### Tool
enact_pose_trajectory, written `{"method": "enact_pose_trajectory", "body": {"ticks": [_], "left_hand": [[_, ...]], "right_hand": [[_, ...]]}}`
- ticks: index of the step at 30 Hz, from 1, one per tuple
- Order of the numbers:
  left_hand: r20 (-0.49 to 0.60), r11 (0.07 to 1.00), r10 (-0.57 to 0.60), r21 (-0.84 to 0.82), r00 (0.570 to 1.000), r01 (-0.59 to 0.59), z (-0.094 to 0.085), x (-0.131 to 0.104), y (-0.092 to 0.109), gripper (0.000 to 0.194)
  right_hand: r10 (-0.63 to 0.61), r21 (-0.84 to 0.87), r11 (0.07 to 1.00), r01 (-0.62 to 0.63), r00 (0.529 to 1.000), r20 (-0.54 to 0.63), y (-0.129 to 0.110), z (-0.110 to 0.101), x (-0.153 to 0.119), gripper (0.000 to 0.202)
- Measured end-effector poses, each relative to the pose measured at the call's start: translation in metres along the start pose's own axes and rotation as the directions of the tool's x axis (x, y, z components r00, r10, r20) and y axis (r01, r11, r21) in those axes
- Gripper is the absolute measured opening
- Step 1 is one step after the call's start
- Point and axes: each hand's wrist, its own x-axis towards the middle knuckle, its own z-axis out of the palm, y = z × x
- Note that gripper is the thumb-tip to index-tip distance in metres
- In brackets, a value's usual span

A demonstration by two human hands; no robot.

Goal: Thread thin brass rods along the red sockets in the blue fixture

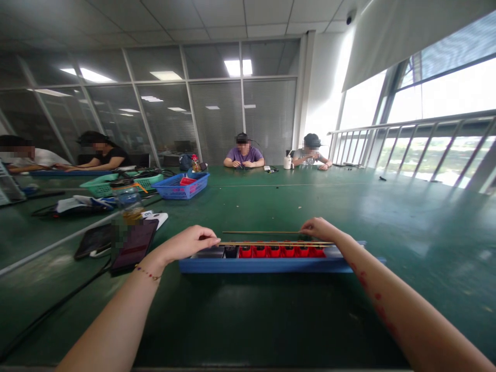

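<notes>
**Two Hands, Thin Rods and a Row of Red**

Thumb and fingers of a bare left hand (pixel 189 243) close on the left ends of thin rods (pixel 271 243) stretched over a long blue tray (pixel 271 266), while a bare right hand (pixel 321 227) pinches the right end of a lone rod (pixel 259 232) just beyond them. The end holds probably leave the rods' slender middles unobstructed and make their angle easier to control. Whether the lone rod touches the green table (pixel 263 310) cannot be told.

Below and between the two grips, red pieces (pixel 259 251) with dark centers sit side by side in the tray, a black piece (pixel 231 251) at their left, nearest the left hand's pinch; the tray's long walls presumably hold the row straight. The right forearm crosses over the tray's right end. Left of the left grip lies a dark flat device (pixel 135 245); farther off, beyond both hands, a person in a purple top (pixel 244 155) sits at the table.
</notes>
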Motion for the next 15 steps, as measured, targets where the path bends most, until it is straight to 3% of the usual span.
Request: {"method": "enact_pose_trajectory", "body": {"ticks": [4,9,15], "left_hand": [[0.013,1.0,-0.023,0.012,1.0,0.023,0.0003,0.0021,0.0012,0.04],[-0.067,0.996,0.044,0.077,0.997,-0.039,-0.0029,0.0024,0.0033,0.035],[-0.153,0.932,0.158,0.348,0.975,-0.097,-0.0074,0.0001,0.0101,0.026]], "right_hand": [[0.057,-0.123,0.991,-0.059,0.998,-0.024,0.002,0.0038,0.0013,0.02],[0.097,-0.14,0.985,-0.106,0.993,-0.067,0.0032,0.0049,0.0013,0.015],[0.122,-0.094,0.987,-0.129,0.989,-0.083,0.0099,0.005,0.0005,0.016]]}}
